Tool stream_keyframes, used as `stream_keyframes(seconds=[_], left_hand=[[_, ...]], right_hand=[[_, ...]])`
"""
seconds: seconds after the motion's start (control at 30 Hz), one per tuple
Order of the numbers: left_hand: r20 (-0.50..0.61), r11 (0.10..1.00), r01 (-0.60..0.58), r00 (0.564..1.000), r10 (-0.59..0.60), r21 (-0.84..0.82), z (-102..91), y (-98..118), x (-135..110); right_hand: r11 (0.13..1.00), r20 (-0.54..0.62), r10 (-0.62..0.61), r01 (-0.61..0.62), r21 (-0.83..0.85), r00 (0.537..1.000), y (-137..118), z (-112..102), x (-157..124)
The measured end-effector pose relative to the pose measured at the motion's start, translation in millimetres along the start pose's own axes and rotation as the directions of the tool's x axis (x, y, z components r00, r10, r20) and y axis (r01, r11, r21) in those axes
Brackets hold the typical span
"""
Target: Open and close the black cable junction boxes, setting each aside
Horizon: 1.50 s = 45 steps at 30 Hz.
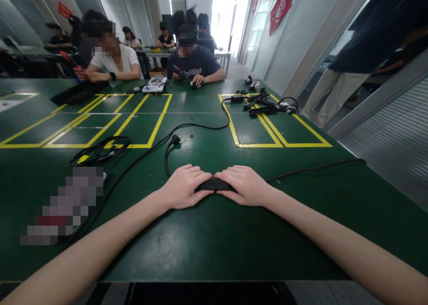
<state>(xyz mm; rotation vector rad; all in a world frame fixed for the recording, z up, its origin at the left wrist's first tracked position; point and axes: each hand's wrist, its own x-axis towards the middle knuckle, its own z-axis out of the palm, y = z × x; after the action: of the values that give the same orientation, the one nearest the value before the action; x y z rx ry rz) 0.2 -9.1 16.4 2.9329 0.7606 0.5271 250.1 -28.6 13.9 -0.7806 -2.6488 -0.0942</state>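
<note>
A small black power adapter [214, 184] lies flat on the green table [214, 242] right in front of me. My left hand [183, 185] grips its left end, fingers curled over the top. My right hand [244, 184] holds its right end the same way. Most of the adapter is hidden under my fingers. A black cable [314, 167] runs from under my right hand off to the right. Another black cord with a plug [174, 140] curls just beyond my left hand.
A coiled black cable [100, 150] lies at the left by yellow tape boxes [133, 117]. More adapters and cords [267, 104] are piled at the far right. Two people sit across the table handling devices; another person stands at the right.
</note>
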Motion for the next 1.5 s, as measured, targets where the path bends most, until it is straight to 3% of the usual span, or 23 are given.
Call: stream_keyframes(seconds=[0.13, 0.2, 0.33, 0.43, 0.5, 0.6, 0.7, 0.8, 0.97, 1.1, 1.33, 1.5], left_hand=[[-0.069, 1.0, -0.016, 0.998, 0.015, -0.011, 2.8, 0, -2], [-0.105, 0.993, 0.047, 0.993, -0.058, -0.108, 2.4, 0, -3], [-0.022, 0.913, 0.213, 0.972, -0.235, -0.349, 0.1, 3, -4], [-0.03, 0.898, 0.203, 0.972, -0.233, -0.391, 0.2, 6, -4], [-0.125, 0.948, 0.126, 0.978, -0.169, -0.293, 1.6, 7, -3], [-0.263, 1.0, -0.006, 0.965, 0.007, 0.003, 2.9, 4, 0], [-0.326, 0.971, -0.09, 0.932, 0.16, 0.22, 1.3, 3, 2], [-0.39, 0.932, -0.133, 0.881, 0.267, 0.337, -1.6, 6, 3], [-0.491, 0.883, -0.18, 0.775, 0.399, 0.434, -3.9, 11, 1], [-0.527, 0.863, -0.197, 0.721, 0.45, 0.466, -4.9, 11, 0], [-0.538, 0.869, -0.195, 0.717, 0.443, 0.455, -3.0, 10, 1], [-0.515, 0.876, -0.207, 0.741, 0.431, 0.436, -1.3, 9, 0]], right_hand=[[0.991, -0.08, -0.079, 0.069, -0.11, 0.994, 2, 0, -2], [0.974, -0.126, -0.13, 0.102, -0.204, 0.983, 4, 1, -4], [0.903, -0.185, -0.265, 0.177, -0.391, 0.946, 5, -2, -5], [0.888, -0.176, -0.297, 0.204, -0.412, 0.939, 4, -6, -2], [0.913, -0.151, -0.27, 0.203, -0.353, 0.951, 2, -8, 1], [0.94, -0.116, -0.259, 0.223, -0.26, 0.959, -1, -6, 3], [0.944, -0.208, -0.274, 0.222, -0.243, 0.939, -3, -1, 3], [0.935, -0.319, -0.33, 0.259, -0.244, 0.889, -5, 1, 1], [0.89, -0.304, -0.43, 0.342, -0.303, 0.85, -12, -9, -4], [0.878, -0.307, -0.456, 0.366, -0.309, 0.835, -15, -12, -4], [0.892, -0.343, -0.438, 0.357, -0.275, 0.831, -16, -11, -1], [0.898, -0.33, -0.42, 0.337, -0.281, 0.845, -17, -10, -2]])
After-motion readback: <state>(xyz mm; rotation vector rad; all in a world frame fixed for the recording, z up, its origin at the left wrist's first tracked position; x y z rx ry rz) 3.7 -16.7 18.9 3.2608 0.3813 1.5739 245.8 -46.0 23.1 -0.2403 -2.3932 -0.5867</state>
